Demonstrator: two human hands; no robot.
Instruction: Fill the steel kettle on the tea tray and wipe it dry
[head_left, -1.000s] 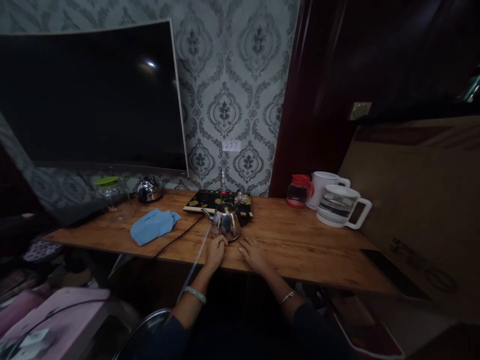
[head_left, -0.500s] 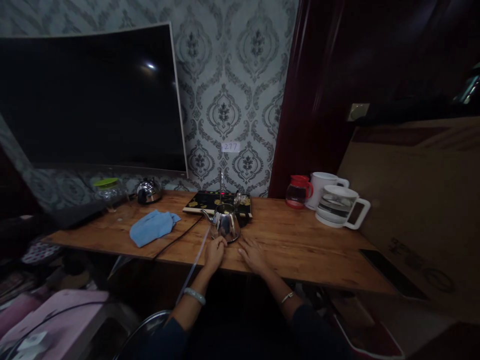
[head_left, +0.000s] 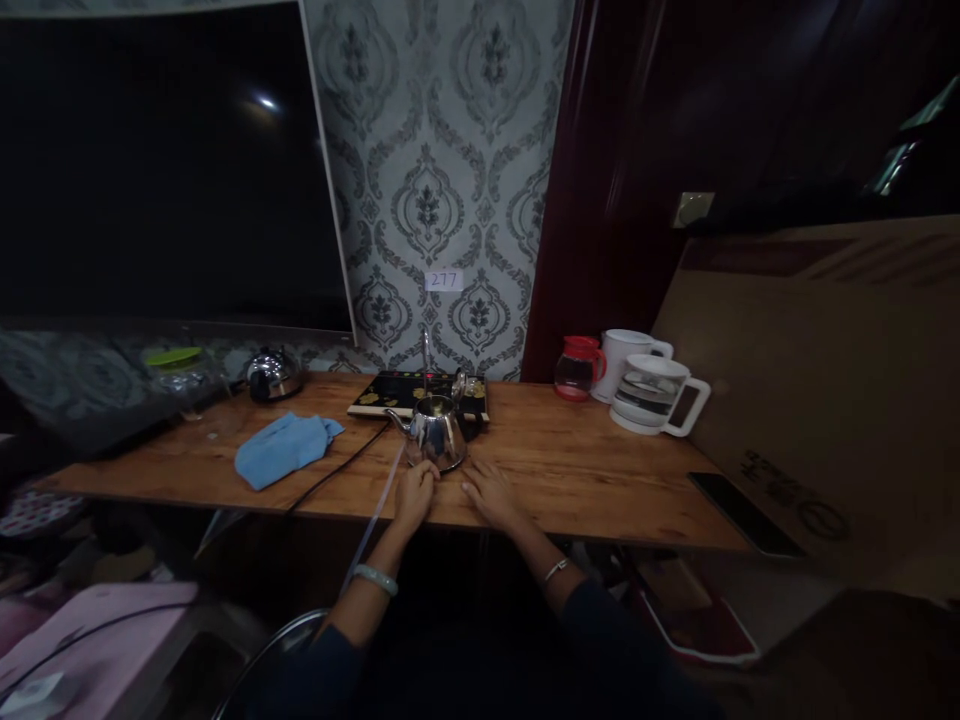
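A shiny metal teapot stands upright at the table's front, its spout toward the left and its top uncovered. Close against its lower front is my left hand, fingers curled in; whether they touch the pot I cannot tell. My right hand lies flat on the wood just right of the pot, open, fingers spread, holding nothing. Behind the pot sits a black electric tea stove with gold flowers and a small red light. From it rises a thin metal tap, above the teapot.
A blue cloth, a metal kettle and a green-lidded glass jar are on the left. Right stand a red-topped glass pot, a white kettle and a white-handled glass pot. A large cardboard box borders the wooden table.
The view has shifted, so the table and everything on it sit slightly further left and higher. Both hands keep their places beside the teapot.
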